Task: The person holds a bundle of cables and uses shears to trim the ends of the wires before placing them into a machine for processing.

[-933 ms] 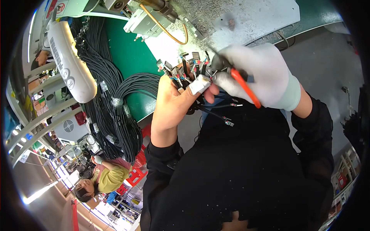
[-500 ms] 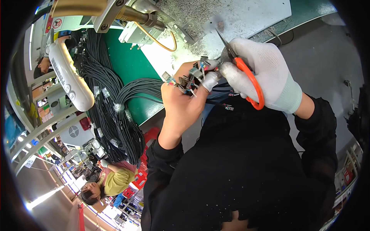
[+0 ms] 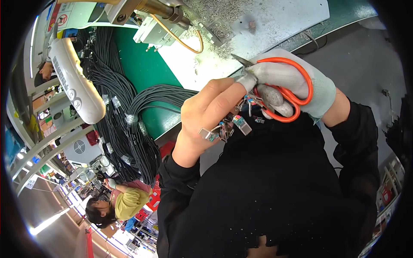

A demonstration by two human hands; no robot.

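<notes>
We have the left hand curled round a clutch of cable ends, their metal plugs and coloured wires poking out below its fingers; one fingertip is wrapped in white. It meets the gloved right hand, whose fingers are folded round a pair of orange-handled scissors. Its handles stand spread and a dark blade points up and left; whether the blades themselves are parted, we cannot tell. Both hands and the cable ends are at the near edge of the green table, in front of a pale board strewn with small metal bits. Past them we see a metal machine toward the far edge. A thick bundle of black cables lies along the table's left side and drops over its near-left edge, one loop running behind the left hand. Further left is a white lamp; beyond sits a person in a yellow top.
</notes>
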